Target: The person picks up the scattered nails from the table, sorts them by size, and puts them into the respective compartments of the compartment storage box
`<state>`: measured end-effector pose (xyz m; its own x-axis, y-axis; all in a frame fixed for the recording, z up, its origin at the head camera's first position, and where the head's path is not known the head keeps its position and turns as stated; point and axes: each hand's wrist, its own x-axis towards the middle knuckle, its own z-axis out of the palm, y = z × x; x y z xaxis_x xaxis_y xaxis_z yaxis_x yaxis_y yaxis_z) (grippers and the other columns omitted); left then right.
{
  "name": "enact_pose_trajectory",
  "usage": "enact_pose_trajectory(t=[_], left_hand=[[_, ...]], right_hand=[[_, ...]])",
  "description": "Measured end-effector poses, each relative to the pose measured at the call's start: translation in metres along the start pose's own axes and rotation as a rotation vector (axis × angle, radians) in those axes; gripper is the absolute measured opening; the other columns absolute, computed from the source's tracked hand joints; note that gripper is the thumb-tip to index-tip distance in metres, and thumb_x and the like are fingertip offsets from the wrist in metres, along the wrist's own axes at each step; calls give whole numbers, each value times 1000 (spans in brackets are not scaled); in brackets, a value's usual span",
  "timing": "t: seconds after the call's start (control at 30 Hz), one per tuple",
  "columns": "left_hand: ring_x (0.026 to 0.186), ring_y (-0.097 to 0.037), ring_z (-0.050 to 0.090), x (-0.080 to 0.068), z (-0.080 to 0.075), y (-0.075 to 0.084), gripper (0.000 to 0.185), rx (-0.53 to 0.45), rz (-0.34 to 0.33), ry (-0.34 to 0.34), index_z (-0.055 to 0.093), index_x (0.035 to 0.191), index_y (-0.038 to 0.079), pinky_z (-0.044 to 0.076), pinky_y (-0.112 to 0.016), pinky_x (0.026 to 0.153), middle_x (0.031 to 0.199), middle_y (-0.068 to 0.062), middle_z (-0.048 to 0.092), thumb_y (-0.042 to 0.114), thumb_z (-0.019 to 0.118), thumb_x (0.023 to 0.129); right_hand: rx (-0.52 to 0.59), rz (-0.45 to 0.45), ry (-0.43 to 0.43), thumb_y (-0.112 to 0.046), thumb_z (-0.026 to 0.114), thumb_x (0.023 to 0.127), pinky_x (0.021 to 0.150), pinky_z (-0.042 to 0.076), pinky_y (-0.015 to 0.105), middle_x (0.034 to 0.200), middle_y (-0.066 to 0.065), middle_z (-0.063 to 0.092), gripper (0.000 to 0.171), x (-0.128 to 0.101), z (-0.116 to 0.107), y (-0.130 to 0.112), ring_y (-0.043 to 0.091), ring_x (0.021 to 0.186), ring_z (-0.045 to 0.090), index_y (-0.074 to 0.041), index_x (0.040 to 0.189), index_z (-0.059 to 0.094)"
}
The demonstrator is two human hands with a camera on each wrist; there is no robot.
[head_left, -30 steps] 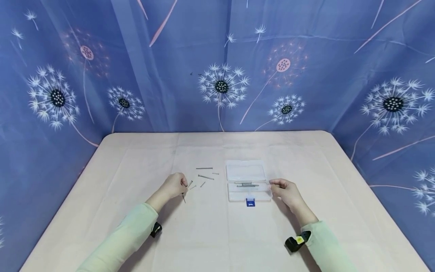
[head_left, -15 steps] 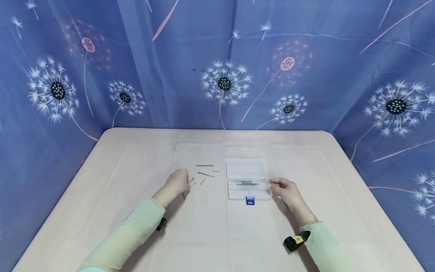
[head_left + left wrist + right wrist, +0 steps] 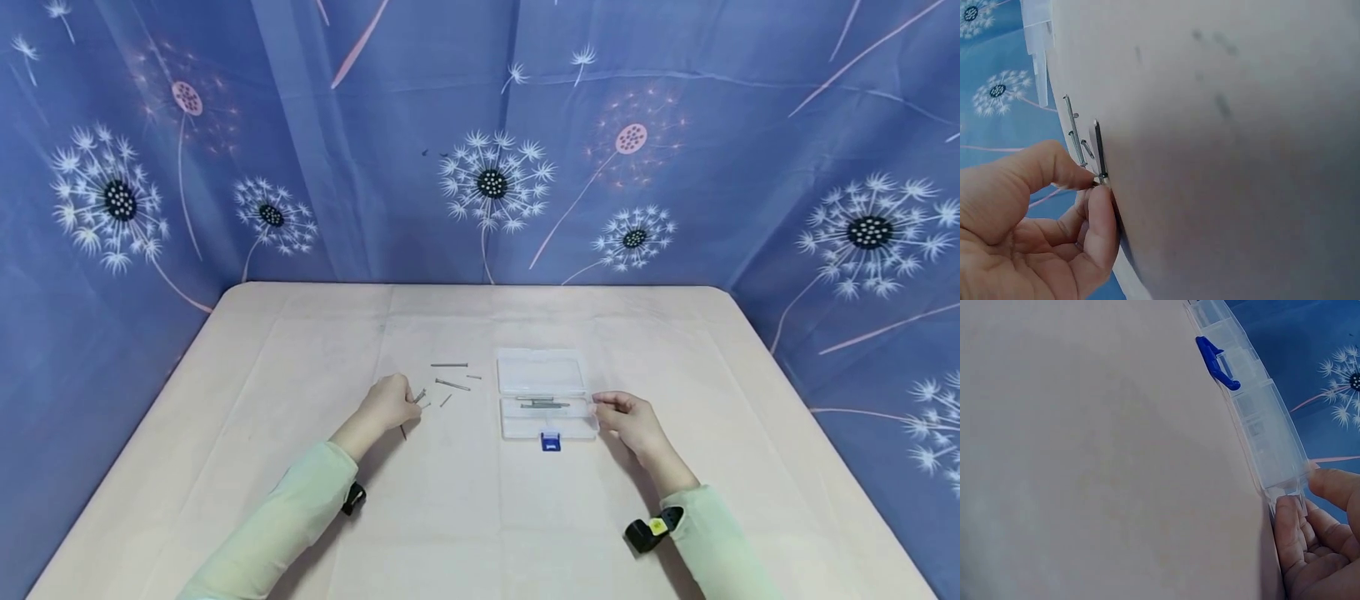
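My left hand (image 3: 386, 402) is low over the table at the left edge of a group of loose nails. In the left wrist view its thumb and forefinger pinch a nail (image 3: 1099, 150) close to the head. A dark nail shank (image 3: 403, 432) shows under the hand in the head view. To the right lies an open clear plastic box (image 3: 540, 373) with a blue latch (image 3: 551, 442). Several nails (image 3: 545, 405) rest in its rear compartment. My right hand (image 3: 632, 423) grips the box's right end, thumb on the rim and fingers against the side.
Loose nails lie between the left hand and the box, among them a long nail (image 3: 449, 365), another long nail (image 3: 453, 384) and a short nail (image 3: 446, 401). A pale cloth covers the table (image 3: 450, 517). Behind it hangs a blue dandelion curtain (image 3: 375, 208).
The left hand has shifted slightly right and its fingers have turned further down toward the nails. The right hand stays on the box. The head view has tilted a little.
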<state>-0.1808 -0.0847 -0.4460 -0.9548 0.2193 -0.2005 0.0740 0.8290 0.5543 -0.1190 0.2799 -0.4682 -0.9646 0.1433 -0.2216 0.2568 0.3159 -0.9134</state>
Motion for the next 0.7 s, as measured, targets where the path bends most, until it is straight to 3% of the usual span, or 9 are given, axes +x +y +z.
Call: enact_pose_trajectory(t=[0.27, 0.47, 0.7], left_hand=[[62, -17, 53, -1, -3, -10, 7, -65, 80, 32, 59, 70, 2, 46, -26, 59, 70, -6, 61, 4, 66, 71], [54, -12, 53, -4, -4, -12, 8, -128, 161, 14, 58, 79, 1, 46, -23, 52, 67, -4, 58, 2, 63, 73], [68, -12, 54, -7, -2, -4, 7, -189, 239, 79, 61, 81, 4, 47, -25, 66, 74, -3, 60, 3, 65, 76]], right_hand=[[-17, -9, 3, -9, 60, 91, 66, 49, 15, 91, 4, 66, 38, -2, -1, -1, 1, 72, 57, 14, 120, 53], [-13, -11, 2, -8, 60, 91, 66, 50, 15, 90, 4, 66, 38, -1, -1, 0, 1, 72, 57, 15, 120, 53], [-8, -23, -2, -7, 59, 90, 66, 50, 15, 88, 1, 65, 37, -1, 0, 0, 1, 72, 57, 16, 119, 53]])
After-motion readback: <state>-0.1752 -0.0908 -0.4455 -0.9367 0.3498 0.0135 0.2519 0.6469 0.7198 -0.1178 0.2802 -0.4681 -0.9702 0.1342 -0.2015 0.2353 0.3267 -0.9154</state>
